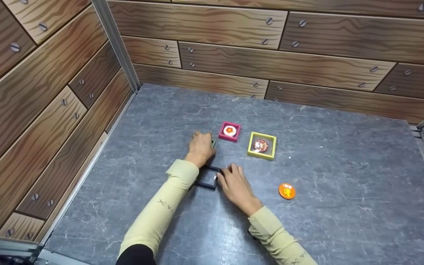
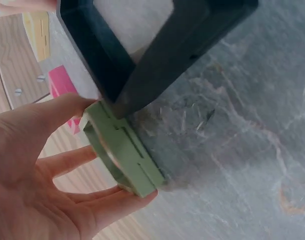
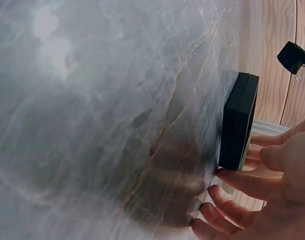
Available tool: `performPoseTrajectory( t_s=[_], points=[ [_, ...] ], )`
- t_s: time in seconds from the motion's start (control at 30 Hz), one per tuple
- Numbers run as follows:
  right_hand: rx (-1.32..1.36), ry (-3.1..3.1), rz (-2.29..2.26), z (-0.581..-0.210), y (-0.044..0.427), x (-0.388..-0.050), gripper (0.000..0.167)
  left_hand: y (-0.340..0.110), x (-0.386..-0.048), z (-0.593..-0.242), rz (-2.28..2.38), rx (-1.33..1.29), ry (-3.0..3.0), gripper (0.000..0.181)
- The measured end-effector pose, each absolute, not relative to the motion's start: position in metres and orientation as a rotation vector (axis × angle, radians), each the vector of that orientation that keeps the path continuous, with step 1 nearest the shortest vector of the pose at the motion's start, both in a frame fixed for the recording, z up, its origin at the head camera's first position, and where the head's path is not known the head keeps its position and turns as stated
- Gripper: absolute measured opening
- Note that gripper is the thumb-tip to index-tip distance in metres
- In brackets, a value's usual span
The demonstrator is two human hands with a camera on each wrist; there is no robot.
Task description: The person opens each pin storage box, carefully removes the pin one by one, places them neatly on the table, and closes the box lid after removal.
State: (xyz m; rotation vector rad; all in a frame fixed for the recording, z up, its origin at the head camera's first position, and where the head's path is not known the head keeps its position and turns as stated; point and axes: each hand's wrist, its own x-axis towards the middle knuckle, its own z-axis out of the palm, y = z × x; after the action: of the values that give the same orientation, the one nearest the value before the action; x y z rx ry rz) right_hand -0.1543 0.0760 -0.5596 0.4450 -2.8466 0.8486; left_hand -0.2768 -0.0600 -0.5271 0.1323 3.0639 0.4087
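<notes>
In the head view my left hand (image 1: 201,146) is at a small green square frame (image 1: 213,142), mostly hidden beneath it. The left wrist view shows that thumb and fingers grip this green frame (image 2: 123,150) by opposite edges. A larger black square frame (image 1: 207,187) lies just nearer to me, partly under the left wrist. At its right side is my right hand (image 1: 237,186). In the right wrist view its fingertips rest on the tabletop, and one finger is against or very near a corner of the black frame (image 3: 237,122); contact is hard to tell.
Beyond the hands sit a pink frame (image 1: 223,137) around a white disc with an orange flower (image 1: 229,130), and a yellow frame (image 1: 260,156) around a red patterned disc (image 1: 261,145). An orange round badge (image 1: 287,191) lies to the right. Wood-patterned walls (image 1: 226,27) border the grey tabletop (image 1: 352,198).
</notes>
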Motion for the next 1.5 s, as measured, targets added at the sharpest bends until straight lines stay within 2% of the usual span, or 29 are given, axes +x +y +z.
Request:
performPoseTrajectory(
  t_s=[0.13, 0.43, 0.6, 0.87, 1.23, 1.5],
  points=[
    [0.43, -2.83, 0.864, -0.559, 0.076, -0.156, 0.028, -0.064, -0.274, -0.524, 0.387, 0.217, 3.061, 0.044],
    [0.41, -2.858, 0.977, -0.559, 0.079, -0.158, 0.027, -0.081, -0.27, -0.528, 0.362, 0.526, 2.943, 0.063],
    [0.375, -2.88, 1.063, -0.557, 0.082, -0.159, 0.03, -0.092, -0.271, -0.529, 0.502, 0.704, 2.827, 0.075],
    [0.264, -2.842, 1.135, -0.551, 0.095, -0.164, 0.031, -0.09, -0.261, -0.515, 0.719, 0.972, 2.689, 0.084],
    [0.156, -2.718, 1.451, -0.543, 0.116, -0.171, 0.03, -0.086, -0.241, -0.502, 0.788, 1.083, 2.613, 0.094],
    [0.036, -2.646, 1.788, -0.542, 0.121, -0.17, 0.024, -0.085, -0.227, -0.501, 0.786, 1.125, 2.58, 0.093]
  ],
)
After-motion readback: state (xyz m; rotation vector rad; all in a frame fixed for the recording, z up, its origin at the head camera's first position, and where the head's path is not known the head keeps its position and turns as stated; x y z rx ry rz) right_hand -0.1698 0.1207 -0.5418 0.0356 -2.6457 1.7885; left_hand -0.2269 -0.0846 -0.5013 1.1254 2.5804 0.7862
